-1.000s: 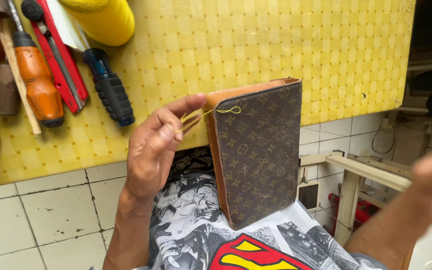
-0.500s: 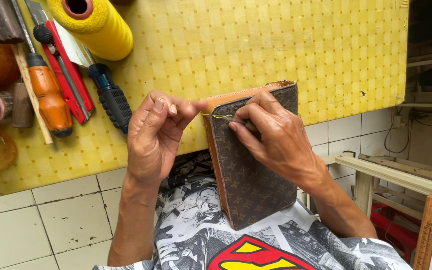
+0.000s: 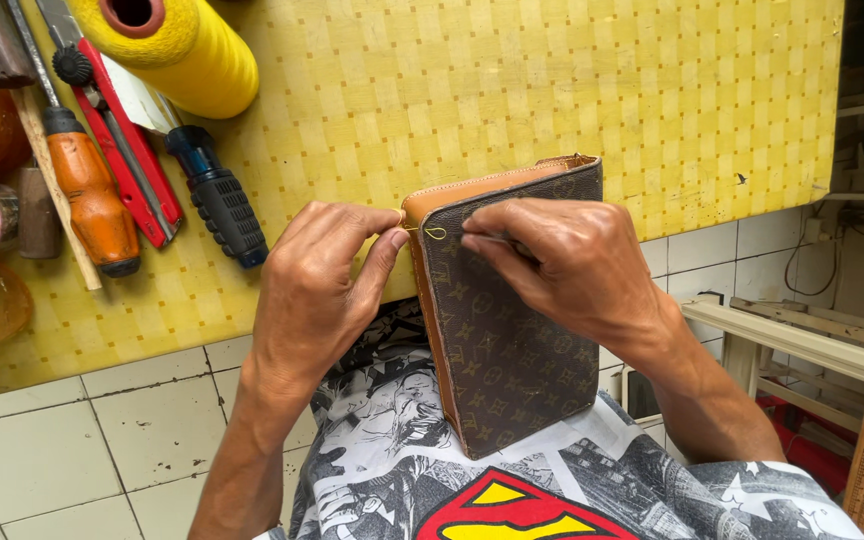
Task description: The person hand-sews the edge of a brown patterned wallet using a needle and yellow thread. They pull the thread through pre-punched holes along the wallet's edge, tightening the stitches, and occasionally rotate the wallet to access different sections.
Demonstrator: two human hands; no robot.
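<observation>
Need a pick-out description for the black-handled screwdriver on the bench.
Start at the yellow mat on the bench and go to its left edge, below the yellow thread spool. The screwdriver lies right of the red tool; its ribbed black-and-blue handle differs from the orange handle further left.

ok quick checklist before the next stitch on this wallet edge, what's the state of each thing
1. Wallet braced upright against the lap, top corner at the table edge: ok.
2. Left hand pinching at the tan leather edge of the corner: ok.
3. Right hand fingers on the patterned face near the corner, apparently holding a thin needle: cannot tell for sure.
4. Yellow thread loop small and free at the corner, no visible tangle: ok.
5. Thread spool lying on the yellow mat: ok.
6. Screwdrivers clear of both hands: ok.
</observation>
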